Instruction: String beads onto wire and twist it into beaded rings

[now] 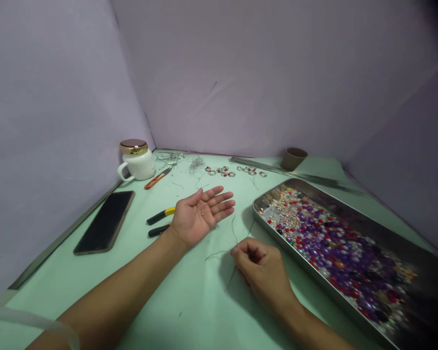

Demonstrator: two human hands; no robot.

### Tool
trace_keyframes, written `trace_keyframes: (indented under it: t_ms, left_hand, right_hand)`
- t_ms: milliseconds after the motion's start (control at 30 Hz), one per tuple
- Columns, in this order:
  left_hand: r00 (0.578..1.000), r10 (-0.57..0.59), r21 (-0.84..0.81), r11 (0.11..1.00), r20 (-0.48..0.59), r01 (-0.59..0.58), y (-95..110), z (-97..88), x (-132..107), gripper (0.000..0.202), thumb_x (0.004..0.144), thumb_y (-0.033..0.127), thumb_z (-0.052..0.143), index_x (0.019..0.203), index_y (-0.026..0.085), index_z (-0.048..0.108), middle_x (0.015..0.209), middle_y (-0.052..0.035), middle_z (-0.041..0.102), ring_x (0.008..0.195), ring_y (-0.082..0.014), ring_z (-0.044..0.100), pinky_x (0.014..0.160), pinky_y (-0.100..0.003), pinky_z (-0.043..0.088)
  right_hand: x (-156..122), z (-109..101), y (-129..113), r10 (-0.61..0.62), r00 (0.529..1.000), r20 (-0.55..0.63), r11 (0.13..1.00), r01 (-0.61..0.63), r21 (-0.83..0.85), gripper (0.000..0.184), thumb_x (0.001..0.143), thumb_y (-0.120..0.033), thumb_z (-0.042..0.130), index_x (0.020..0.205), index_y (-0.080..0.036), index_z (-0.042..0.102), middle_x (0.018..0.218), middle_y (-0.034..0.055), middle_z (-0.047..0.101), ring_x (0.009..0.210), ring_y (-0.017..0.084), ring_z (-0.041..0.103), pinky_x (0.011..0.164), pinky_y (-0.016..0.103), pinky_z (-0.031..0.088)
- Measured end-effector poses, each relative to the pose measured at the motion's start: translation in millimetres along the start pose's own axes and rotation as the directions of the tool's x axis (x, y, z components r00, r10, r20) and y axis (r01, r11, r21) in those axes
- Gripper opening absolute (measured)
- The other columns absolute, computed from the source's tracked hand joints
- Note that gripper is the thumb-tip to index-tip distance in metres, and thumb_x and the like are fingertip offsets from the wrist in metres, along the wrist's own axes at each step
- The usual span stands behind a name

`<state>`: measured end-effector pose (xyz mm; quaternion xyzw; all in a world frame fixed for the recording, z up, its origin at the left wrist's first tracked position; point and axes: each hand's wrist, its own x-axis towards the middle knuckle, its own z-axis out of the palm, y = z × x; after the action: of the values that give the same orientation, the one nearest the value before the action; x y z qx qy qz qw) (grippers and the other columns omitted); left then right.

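Observation:
Palm up, my left hand [200, 214] is open above the table, its fingers stretched to the right. A few tiny beads [203, 214] seem to lie in its palm, too small to make out well. My right hand [261, 267] is closed in a pinch on thin wire [234, 231], whose ends stick out to the left, upward and below. Partly behind my left hand lie pliers [161, 215] with yellow and black handles; their jaws are hidden. Right of my right hand is a metal tray [314, 272] of purple, red, white and gold beads [324, 243].
A phone [105, 221] and a white lidded mug [138, 165] stand at the left, near orange thread snips [158, 179]. Along the back are wire scraps [196, 164], beaded wire rings [222, 171], a bundle of straight wires [295, 173] and a brown cup [294, 159].

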<state>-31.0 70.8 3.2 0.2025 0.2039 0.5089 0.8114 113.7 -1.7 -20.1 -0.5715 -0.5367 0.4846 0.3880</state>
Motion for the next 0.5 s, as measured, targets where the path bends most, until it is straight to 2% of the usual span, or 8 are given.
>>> trace_keyframes:
  t_ms: [500]
  left_hand:
    - [1.000, -0.012, 0.058, 0.998, -0.003, 0.012, -3.1, -0.4, -0.8, 0.037, 0.085, 0.030, 0.035, 0.100, 0.003, 0.056, 0.106, -0.0228, 0.058, 0.101, -0.0310, 0.055, 0.093, -0.045, 0.037]
  right_hand:
    - [-0.3, 1.7, 2.1, -0.041, 0.999, -0.009, 0.999, 0.041, 0.016, 0.018, 0.068, -0.024, 0.050, 0.052, -0.017, 0.045, 0.040, -0.0067, 0.035, 0.035, 0.006, 0.030, 0.035, 0.020, 0.023]
